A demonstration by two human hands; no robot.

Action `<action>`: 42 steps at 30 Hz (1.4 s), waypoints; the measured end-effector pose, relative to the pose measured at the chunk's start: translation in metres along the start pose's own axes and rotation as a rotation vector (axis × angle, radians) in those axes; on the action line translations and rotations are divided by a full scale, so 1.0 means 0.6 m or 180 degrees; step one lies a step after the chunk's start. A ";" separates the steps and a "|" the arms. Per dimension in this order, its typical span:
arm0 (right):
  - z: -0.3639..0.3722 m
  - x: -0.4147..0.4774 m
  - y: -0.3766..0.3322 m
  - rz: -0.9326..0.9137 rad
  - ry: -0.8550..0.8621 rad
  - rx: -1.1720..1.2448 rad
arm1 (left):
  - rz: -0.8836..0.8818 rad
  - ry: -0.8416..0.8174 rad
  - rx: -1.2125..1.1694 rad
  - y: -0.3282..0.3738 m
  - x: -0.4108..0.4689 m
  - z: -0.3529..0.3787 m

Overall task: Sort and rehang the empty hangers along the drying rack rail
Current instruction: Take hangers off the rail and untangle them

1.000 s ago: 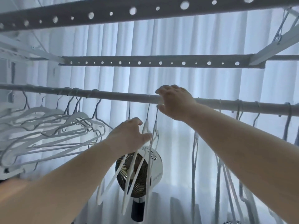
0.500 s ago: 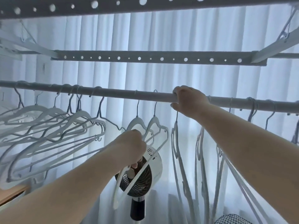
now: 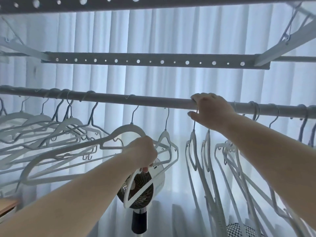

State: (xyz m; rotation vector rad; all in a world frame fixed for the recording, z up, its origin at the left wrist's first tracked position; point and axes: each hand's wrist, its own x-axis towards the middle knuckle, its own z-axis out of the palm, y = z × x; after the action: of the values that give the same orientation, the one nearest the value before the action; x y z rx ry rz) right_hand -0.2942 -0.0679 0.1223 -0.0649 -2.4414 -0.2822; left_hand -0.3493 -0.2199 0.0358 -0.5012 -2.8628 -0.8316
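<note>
A grey round rail (image 3: 153, 100) runs across the view with white empty hangers hooked on it. My left hand (image 3: 142, 151) grips the shoulder of a white hanger (image 3: 124, 130) that hangs near the rail's middle; a second hanger (image 3: 165, 137) hangs just right of it. My right hand (image 3: 210, 108) is curled over the rail, its thumb and fingers at the wire hook of another hanger (image 3: 193, 142). A bunch of hangers (image 3: 51, 132) crowds the left part of the rail, and several more hangers (image 3: 239, 168) dangle at the right.
Two perforated grey bars (image 3: 153, 61) of the rack cross above the rail. White pleated curtains (image 3: 171, 31) fill the background. A small round fan (image 3: 142, 187) on a dark stand sits below my left hand. A wooden edge (image 3: 6, 204) shows at the lower left.
My right hand has slid to the right along the rail. The hangers under my left hand have spread apart and turned broadside, and my left hand now grips lower on one.
</note>
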 end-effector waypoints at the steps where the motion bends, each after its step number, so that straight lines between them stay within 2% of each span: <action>1: 0.001 -0.003 0.000 -0.0051 0.0035 0.0030 | -0.0001 -0.0024 -0.0018 -0.002 -0.003 0.004; 5: 0.000 -0.018 -0.006 -0.0446 0.0264 0.0066 | -0.0034 -0.0046 -0.0114 -0.020 -0.030 0.010; 8: -0.002 -0.028 -0.019 -0.0783 0.0229 0.0090 | -0.0124 -0.0019 -0.0101 -0.038 -0.065 0.013; 16: 0.015 -0.057 -0.061 -0.1217 -0.0276 0.0501 | -0.0409 0.0133 0.0002 -0.081 -0.187 0.022; 22: 0.001 -0.098 -0.115 -0.1541 -0.1065 0.0813 | -0.0481 0.0109 0.0400 -0.095 -0.273 0.001; 28: -0.039 -0.123 -0.142 -0.1411 -0.1456 0.1281 | -0.0274 -0.0057 0.0523 -0.114 -0.346 -0.027; 31: -0.059 -0.136 -0.162 -0.1331 -0.1648 0.1597 | -0.0424 -0.0106 0.0422 -0.145 -0.381 -0.052; 35: -0.082 -0.165 -0.197 -0.1129 -0.1843 0.2147 | -0.0635 0.0189 0.0703 -0.181 -0.424 -0.077; 40: -0.106 -0.206 -0.234 -0.0768 -0.2081 0.2821 | -0.0539 0.0680 0.0547 -0.191 -0.467 -0.083; 42: -0.115 -0.222 -0.248 -0.0643 -0.2187 0.3167 | -0.0533 0.0604 0.0344 -0.187 -0.477 -0.078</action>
State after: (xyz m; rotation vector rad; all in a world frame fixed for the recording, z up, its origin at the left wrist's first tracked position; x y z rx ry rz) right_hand -0.1658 -0.2244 0.0620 0.6066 -2.9595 1.0374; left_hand -0.1188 -0.4144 -0.0390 -0.1621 -2.7811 -0.7006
